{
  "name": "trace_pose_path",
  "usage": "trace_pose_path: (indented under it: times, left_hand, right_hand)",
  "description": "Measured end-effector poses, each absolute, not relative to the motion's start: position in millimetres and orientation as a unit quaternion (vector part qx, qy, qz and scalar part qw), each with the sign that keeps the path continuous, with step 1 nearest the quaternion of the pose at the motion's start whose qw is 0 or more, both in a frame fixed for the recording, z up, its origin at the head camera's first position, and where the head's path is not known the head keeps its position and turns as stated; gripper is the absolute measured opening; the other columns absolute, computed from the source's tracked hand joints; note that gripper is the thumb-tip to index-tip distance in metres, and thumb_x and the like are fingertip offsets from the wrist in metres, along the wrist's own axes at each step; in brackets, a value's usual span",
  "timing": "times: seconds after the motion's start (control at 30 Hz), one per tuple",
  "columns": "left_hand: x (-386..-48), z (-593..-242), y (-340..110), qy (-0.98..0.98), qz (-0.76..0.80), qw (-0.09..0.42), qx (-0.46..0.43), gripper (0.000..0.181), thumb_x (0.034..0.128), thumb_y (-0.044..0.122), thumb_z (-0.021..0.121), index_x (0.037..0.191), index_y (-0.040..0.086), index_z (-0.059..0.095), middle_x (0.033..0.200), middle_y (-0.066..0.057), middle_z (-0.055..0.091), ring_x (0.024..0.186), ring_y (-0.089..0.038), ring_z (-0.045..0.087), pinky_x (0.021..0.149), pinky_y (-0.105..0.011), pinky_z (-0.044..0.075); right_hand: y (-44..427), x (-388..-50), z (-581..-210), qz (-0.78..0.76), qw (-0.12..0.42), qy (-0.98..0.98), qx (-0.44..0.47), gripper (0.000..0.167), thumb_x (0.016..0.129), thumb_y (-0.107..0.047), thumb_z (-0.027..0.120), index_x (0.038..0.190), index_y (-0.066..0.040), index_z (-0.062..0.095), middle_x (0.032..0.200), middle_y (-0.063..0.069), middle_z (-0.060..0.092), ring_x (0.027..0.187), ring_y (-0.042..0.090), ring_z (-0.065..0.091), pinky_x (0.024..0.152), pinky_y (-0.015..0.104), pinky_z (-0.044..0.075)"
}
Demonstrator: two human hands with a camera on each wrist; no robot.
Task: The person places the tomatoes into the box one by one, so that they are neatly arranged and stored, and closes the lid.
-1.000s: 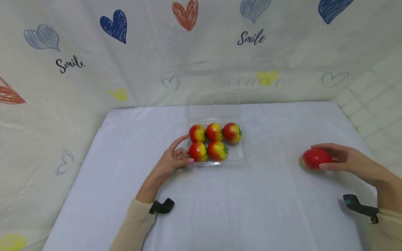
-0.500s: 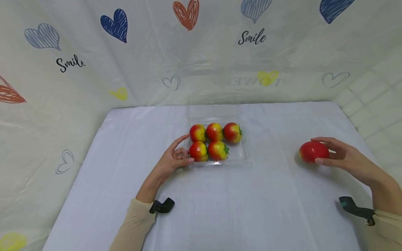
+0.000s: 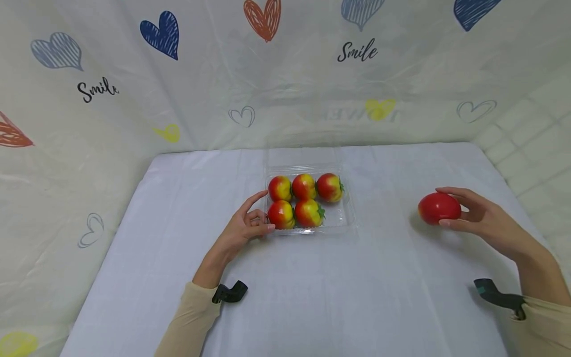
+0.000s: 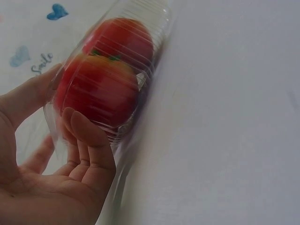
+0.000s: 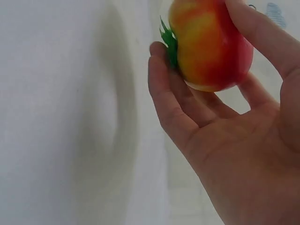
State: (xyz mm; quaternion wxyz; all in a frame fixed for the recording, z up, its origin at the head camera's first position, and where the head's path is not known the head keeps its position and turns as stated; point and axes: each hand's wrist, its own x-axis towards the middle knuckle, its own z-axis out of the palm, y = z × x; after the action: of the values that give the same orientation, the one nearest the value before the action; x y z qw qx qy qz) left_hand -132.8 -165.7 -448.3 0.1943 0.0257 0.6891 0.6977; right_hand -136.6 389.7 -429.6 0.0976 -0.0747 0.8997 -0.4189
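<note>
Near the back middle of the table, a clear plastic box [image 3: 336, 218] stands with its lid [image 3: 303, 154] raised behind it. Several red-and-yellow tomatoes [image 3: 308, 213] sit inside in two rows; the front right spot shows bare plastic. My left hand [image 3: 236, 235] holds the box by its left side, fingers curled against the ribbed wall [image 4: 110, 84] in the left wrist view. Well to the right, my right hand [image 3: 492, 225] grips another tomato [image 3: 439, 208] between thumb and fingers, lifted off the cloth. Its green leaves [image 5: 168, 44] point downward in the right wrist view.
A white cloth [image 3: 312, 297] covers the table. Behind and at the sides hangs a pale curtain [image 3: 303, 89] printed with hearts and "Smile". Each wrist bears a black camera mount [image 3: 229, 292].
The right hand has lifted the tomato off the table and carried it slightly left and away from me. The left hand and box have stayed put.
</note>
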Motion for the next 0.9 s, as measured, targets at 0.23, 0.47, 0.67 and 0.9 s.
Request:
trace_pose_path:
  times: [0.23, 0.47, 0.67, 0.9]
  left_hand:
    - [-131, -450, -168, 0.688, 0.700, 0.191, 0.025, 0.083, 0.0919, 0.005, 0.077, 0.158, 0.035, 0.038, 0.085, 0.003, 0.055, 0.072, -0.012, 0.056, 0.071, -0.023, 0.050]
    - [-132, -450, -168, 0.686, 0.702, 0.189, 0.028, 0.084, 0.0915, 0.004, 0.077, 0.159, 0.035, 0.037, 0.085, 0.003, 0.054, 0.071, -0.012, 0.056, 0.072, -0.023, 0.050]
    - [-133, -450, -167, 0.690, 0.699, 0.188, 0.029, 0.083, 0.0918, 0.004, 0.077, 0.159, 0.035, 0.037, 0.085, 0.003, 0.054, 0.071, -0.012, 0.056, 0.071, -0.024, 0.050]
    - [-133, -450, -166, 0.688, 0.700, 0.190, 0.032, 0.084, 0.0918, 0.006, 0.077, 0.159, 0.035, 0.037, 0.085, 0.003, 0.054, 0.071, -0.012, 0.056, 0.072, -0.024, 0.050]
  right_hand:
    - [377, -138, -427, -0.448, 0.091, 0.886, -0.083, 0.074, 0.096, -0.014, 0.074, 0.160, -0.025, 0.038, 0.144, -0.021, 0.043, 0.116, -0.010, 0.052, 0.076, 0.023, 0.060]
    - [361, -140, -424, -0.442, 0.084, 0.890, -0.076, 0.077, 0.094, -0.017, 0.077, 0.159, -0.025, 0.038, 0.143, -0.019, 0.041, 0.114, -0.006, 0.049, 0.076, 0.021, 0.058]
    - [346, -142, -419, -0.427, 0.063, 0.898, -0.087, 0.080, 0.090, -0.019, 0.081, 0.158, -0.021, 0.039, 0.145, -0.004, 0.043, 0.114, -0.003, 0.047, 0.074, 0.018, 0.057]
    - [332, -142, -415, -0.437, 0.060, 0.894, -0.083, 0.078, 0.092, -0.022, 0.079, 0.159, -0.026, 0.040, 0.149, 0.002, 0.042, 0.112, -0.006, 0.050, 0.076, 0.018, 0.057]
